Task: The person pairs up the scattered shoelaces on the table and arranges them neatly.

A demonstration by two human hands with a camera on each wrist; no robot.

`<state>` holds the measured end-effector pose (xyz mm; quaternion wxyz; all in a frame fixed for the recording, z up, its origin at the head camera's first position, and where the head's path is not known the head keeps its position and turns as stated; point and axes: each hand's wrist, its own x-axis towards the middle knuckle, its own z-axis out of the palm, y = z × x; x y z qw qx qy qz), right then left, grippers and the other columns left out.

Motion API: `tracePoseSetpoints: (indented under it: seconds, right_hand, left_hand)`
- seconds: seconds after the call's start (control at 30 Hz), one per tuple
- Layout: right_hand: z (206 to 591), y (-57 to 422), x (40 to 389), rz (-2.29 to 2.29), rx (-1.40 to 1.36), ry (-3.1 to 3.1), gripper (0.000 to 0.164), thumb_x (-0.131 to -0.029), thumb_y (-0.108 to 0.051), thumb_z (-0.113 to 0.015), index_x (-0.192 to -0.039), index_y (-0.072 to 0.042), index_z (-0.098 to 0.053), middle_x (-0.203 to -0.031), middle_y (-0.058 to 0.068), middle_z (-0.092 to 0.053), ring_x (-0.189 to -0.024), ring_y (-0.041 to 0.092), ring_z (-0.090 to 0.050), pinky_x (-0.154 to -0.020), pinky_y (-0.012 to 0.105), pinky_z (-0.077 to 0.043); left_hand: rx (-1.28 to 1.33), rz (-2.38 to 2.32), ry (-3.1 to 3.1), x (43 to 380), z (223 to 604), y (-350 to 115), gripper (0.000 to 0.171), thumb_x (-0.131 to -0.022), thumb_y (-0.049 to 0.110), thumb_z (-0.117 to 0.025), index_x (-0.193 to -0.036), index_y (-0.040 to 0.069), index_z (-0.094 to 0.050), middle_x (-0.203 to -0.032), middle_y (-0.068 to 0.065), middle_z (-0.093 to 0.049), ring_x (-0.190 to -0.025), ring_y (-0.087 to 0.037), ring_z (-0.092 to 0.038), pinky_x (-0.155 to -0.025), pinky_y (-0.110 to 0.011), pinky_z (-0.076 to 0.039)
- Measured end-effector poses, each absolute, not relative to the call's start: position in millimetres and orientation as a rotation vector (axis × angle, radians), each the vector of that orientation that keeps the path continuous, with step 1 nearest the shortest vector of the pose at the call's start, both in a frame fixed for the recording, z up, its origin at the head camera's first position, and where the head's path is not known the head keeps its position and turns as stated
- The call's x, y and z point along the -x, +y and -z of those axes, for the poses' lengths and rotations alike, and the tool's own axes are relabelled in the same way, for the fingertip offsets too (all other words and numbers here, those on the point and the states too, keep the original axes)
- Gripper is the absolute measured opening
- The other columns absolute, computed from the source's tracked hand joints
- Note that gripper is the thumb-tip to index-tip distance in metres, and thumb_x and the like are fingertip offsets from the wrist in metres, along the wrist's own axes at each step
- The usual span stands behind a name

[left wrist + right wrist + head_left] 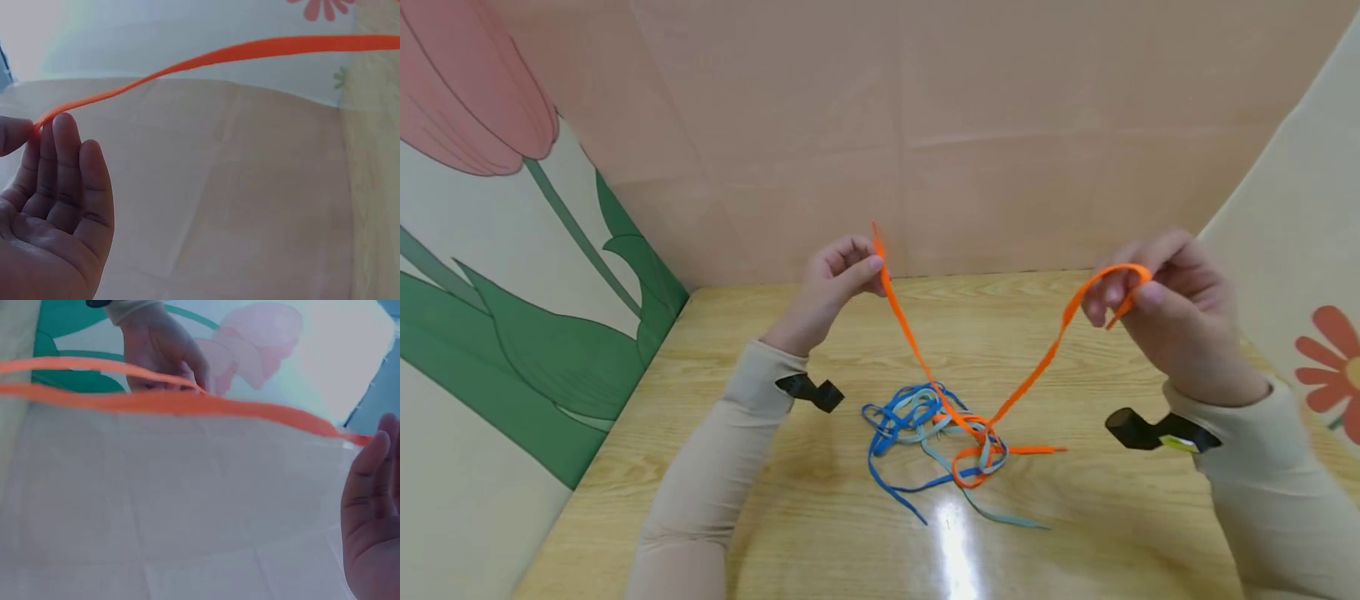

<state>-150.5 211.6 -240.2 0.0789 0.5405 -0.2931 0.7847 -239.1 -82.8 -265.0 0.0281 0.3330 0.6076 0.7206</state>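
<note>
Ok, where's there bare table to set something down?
The table is bare between the left sleeve and tulip wall, and between the lace tangle and right sleeve. Mid-table is crowded by that tangle, with orange strands stretched above it.

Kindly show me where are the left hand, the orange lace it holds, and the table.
Left hand (823, 293): head view, middle of the hand.
Orange lace (905, 321): head view, raised stretch just below the hand.
Table (700, 358): head view, bare top at the left.
</note>
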Motion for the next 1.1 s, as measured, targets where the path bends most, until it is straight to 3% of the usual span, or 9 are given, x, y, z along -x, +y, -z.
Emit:
tracePoseSetpoints:
  seconds: [0.13,0.27,0.53,0.67,0.8,0.97,1.1]
  right_hand:
    - [230,222,153,-2.492,-1.525,-0.610,0.005,-0.083,0.021,-0.045,-0.085,0.020,-0.040,-0.082,0.036,-0.059,-0.073,0.045,-0.062,-0.065,0.041,-0.055]
    - [230,242,160,-2.603,-1.399,-0.418,0.008,-0.080,0.020,-0.043,-0.085,0.017,-0.037,-0.079,0.039,-0.056,-0.069,0.052,-0.060,-0.062,0.051,-0.054]
    - [236,252,169,-2.604,-1.397,-0.378,0.008,-0.079,0.021,-0.041,-0.084,0.019,-0.036,-0.074,0.042,-0.054,-0.064,0.053,-0.057,-0.059,0.054,-0.053]
    - [253,240,175,-2.546,-1.479,-0.757,0.005,-0.086,0.023,-0.038,-0.086,0.020,-0.043,-0.078,0.035,-0.059,-0.070,0.043,-0.061,-0.066,0.043,-0.053]
    - [285,220,177,-2.168,-1.540,-1.641,0.013,-0.092,0.019,-0.042,-0.095,0.010,-0.051,-0.084,0.013,-0.062,-0.073,0.022,-0.059,-0.063,0.030,-0.051]
    - [328,182,166,-1.580,-1.611,-2.514,0.007,-0.097,-0.004,-0.056,-0.094,-0.011,-0.054,-0.081,-0.003,-0.057,-0.070,0.011,-0.056,-0.061,0.025,-0.051]
    - [359,153,156,-1.275,-1.755,-2.756,0.007,-0.097,-0.021,-0.060,-0.091,-0.018,-0.056,-0.081,-0.010,-0.058,-0.071,0.000,-0.054,-0.063,0.020,-0.050]
  left_hand:
    - [-1.044,-2.367,1.806,239,254,-93,0.007,-0.096,0.013,-0.060,-0.092,0.008,-0.057,-0.080,-0.001,-0.065,-0.071,-0.013,-0.061,-0.072,-0.026,-0.055]
    - [-1.033,-2.527,1.733,239,245,-101,0.006,-0.094,0.008,-0.058,-0.089,0.011,-0.058,-0.076,0.000,-0.063,-0.065,-0.014,-0.058,-0.066,-0.025,-0.053]
    - [-1.027,-2.597,1.708,238,238,-110,0.013,-0.094,0.003,-0.051,-0.087,0.011,-0.057,-0.075,-0.001,-0.062,-0.062,-0.015,-0.056,-0.063,-0.024,-0.052]
    - [-1.003,-2.524,1.747,237,243,-107,0.014,-0.096,0.002,-0.051,-0.087,0.011,-0.057,-0.075,-0.001,-0.062,-0.064,-0.015,-0.057,-0.065,-0.025,-0.052]
    - [-0.991,-2.420,1.808,238,251,-102,0.011,-0.097,0.004,-0.053,-0.088,0.010,-0.057,-0.075,0.000,-0.062,-0.066,-0.014,-0.058,-0.067,-0.026,-0.053]
    - [-0.972,-2.310,1.862,238,260,-96,0.006,-0.097,0.007,-0.055,-0.091,0.007,-0.056,-0.076,0.000,-0.063,-0.068,-0.013,-0.060,-0.069,-0.026,-0.054]
    - [-0.940,-2.257,1.885,240,267,-93,0.005,-0.097,0.006,-0.056,-0.093,0.003,-0.055,-0.077,0.000,-0.063,-0.069,-0.013,-0.061,-0.070,-0.027,-0.055]
